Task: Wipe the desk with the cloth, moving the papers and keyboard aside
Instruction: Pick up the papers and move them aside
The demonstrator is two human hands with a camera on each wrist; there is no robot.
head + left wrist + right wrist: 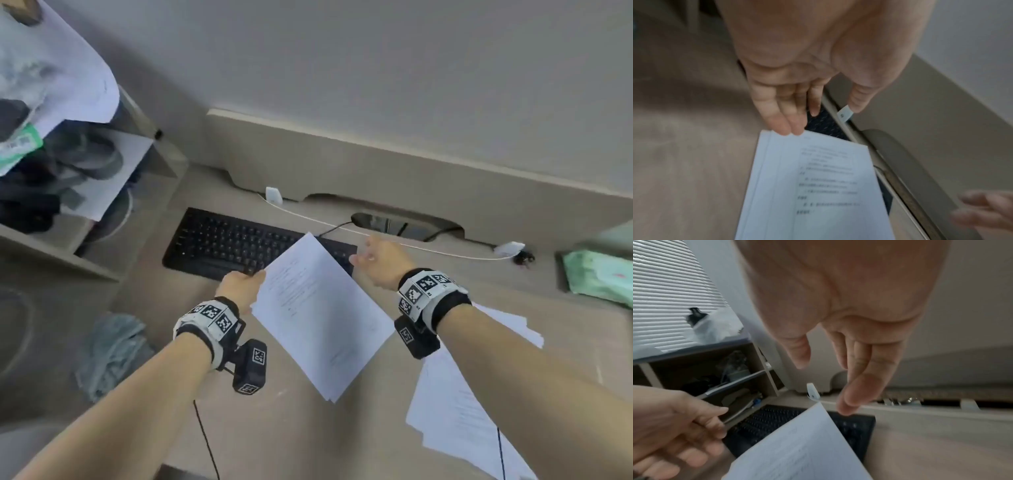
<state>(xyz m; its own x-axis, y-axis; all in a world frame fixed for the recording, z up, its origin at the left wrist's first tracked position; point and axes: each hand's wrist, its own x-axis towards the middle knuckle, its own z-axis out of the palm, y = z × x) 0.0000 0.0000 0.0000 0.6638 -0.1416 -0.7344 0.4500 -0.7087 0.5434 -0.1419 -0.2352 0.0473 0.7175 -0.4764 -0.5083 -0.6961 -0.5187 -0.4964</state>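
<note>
My left hand (250,279) grips a stack of white printed papers (318,315) by its left edge and holds it tilted in the air over the near right part of the black keyboard (222,243). In the left wrist view my fingertips (789,129) meet the papers (813,186) at a corner. My right hand (368,255) hovers open above the keyboard's right end (855,426), clear of the papers (797,447). A crumpled blue-grey cloth (109,353) lies to the left of my left forearm. The beige desk (274,428) shows below the sheets.
More loose papers (452,411) lie under my right forearm. A green wipes pack (596,274) sits at the far right. A white cable (411,245) with a charger (274,195) runs behind the keyboard. Cluttered shelves (85,178) stand at the left.
</note>
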